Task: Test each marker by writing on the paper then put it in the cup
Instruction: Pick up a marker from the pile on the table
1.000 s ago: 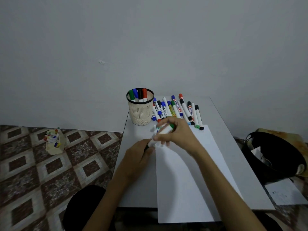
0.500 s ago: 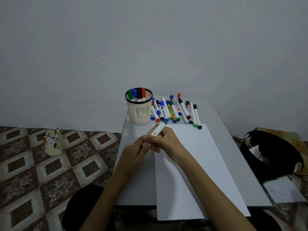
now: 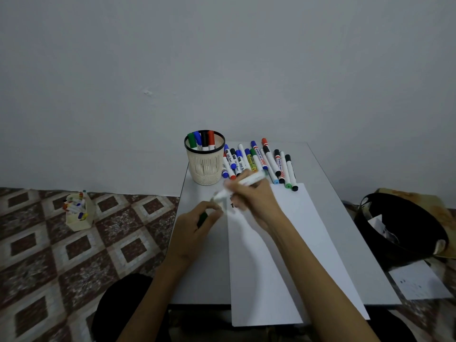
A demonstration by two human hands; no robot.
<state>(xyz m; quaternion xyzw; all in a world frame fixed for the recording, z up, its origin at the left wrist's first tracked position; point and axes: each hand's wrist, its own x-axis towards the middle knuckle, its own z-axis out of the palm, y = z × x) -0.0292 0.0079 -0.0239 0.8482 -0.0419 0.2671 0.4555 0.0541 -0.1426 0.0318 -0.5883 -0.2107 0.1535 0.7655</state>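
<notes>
**The marker (image 3: 250, 180) was angled over the top left corner of the paper (image 3: 283, 255).**

The right hand (image 3: 256, 201) gripped its white barrel, slanted tip-down toward the sheet, seemingly for a test scribble. Motion blur hid the tip and whether it touched. The left hand (image 3: 197, 228), low over the table (image 3: 204, 267) beside the sheet, pinched a green cap (image 3: 202, 219), probably kept ready for recapping. Just beyond, the mesh cup (image 3: 204, 166) held four markers upright. A row of loose markers (image 3: 261, 164) lay beside it, along the paper's far edge.
</notes>
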